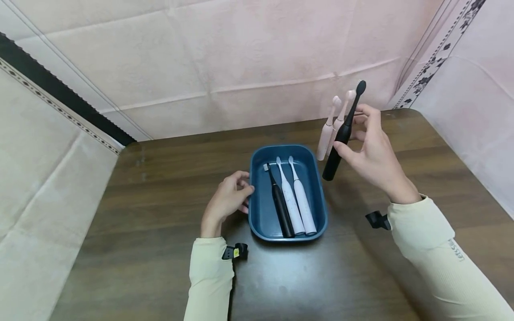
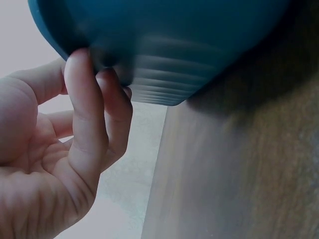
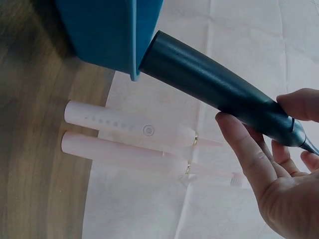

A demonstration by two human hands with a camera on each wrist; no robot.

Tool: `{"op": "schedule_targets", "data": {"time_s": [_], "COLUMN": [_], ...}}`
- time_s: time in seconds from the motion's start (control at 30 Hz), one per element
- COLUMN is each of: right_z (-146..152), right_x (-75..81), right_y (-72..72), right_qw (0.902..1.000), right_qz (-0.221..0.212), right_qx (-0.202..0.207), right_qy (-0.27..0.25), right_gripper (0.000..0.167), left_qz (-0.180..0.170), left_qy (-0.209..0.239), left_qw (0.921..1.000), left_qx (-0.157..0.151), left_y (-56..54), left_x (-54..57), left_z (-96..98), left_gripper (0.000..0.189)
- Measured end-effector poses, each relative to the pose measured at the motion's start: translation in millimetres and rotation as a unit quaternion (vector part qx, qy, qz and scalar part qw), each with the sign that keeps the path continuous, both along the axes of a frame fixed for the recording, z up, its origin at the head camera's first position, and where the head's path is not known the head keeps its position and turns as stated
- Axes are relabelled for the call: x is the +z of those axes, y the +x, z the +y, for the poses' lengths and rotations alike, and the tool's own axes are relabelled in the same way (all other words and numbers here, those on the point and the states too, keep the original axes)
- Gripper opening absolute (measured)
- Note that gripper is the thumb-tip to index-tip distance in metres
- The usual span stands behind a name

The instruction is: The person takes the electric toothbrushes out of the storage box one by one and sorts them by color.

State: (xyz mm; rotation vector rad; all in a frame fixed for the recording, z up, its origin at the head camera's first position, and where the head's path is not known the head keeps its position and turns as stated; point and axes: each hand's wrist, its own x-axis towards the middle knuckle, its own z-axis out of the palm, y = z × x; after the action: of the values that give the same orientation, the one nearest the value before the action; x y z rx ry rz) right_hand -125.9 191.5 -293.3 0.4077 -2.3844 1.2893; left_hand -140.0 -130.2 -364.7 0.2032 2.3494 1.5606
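Observation:
In my right hand [image 1: 373, 154] is a black electric toothbrush [image 1: 343, 131], pinched between thumb and fingers. It tilts, head up, off the right side of a blue tray [image 1: 263, 225]; the right wrist view shows its handle [image 3: 214, 82] close by the tray's rim. Bent fingers of my left hand [image 1: 228, 198] hold the tray's left edge, fingertips at the rim in the left wrist view. Inside the tray lie another black toothbrush [image 1: 282, 209] and two white ones, the middle one [image 1: 292, 205] and the right one [image 1: 304, 205], side by side, heads away from me.
Two pink electric toothbrushes, a left one [image 1: 326, 133] and a right one [image 1: 339, 118], stand upright behind the tray's right side, the right one partly hidden. The brown wooden table [image 1: 160, 223] ends at a pale cloth [image 1: 241, 67] at the back.

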Motion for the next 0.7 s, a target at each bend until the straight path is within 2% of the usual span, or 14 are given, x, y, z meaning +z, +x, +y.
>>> {"op": "schedule_targets", "data": {"time_s": [0.3, 0.7], "right_z": [3.5, 26.1], "right_x": [-7.4, -20.8], "right_y": [-1.1, -11.8], "right_qw": [0.9999, 0.9967], "right_qz": [-0.009, 0.001], "right_qx": [-0.009, -0.079], "right_qy": [0.006, 0.018], "right_gripper": [0.077, 0.074], "left_qz": [-0.006, -0.007], "left_qy": [-0.003, -0.002], "left_qw": [1.0, 1.0], "left_qx": [0.001, -0.002], "left_y": [-0.8, -1.6], "left_x": [-0.1, -0.9], "left_z": [-1.0, 0.2], "left_gripper": [0.041, 0.041]}}
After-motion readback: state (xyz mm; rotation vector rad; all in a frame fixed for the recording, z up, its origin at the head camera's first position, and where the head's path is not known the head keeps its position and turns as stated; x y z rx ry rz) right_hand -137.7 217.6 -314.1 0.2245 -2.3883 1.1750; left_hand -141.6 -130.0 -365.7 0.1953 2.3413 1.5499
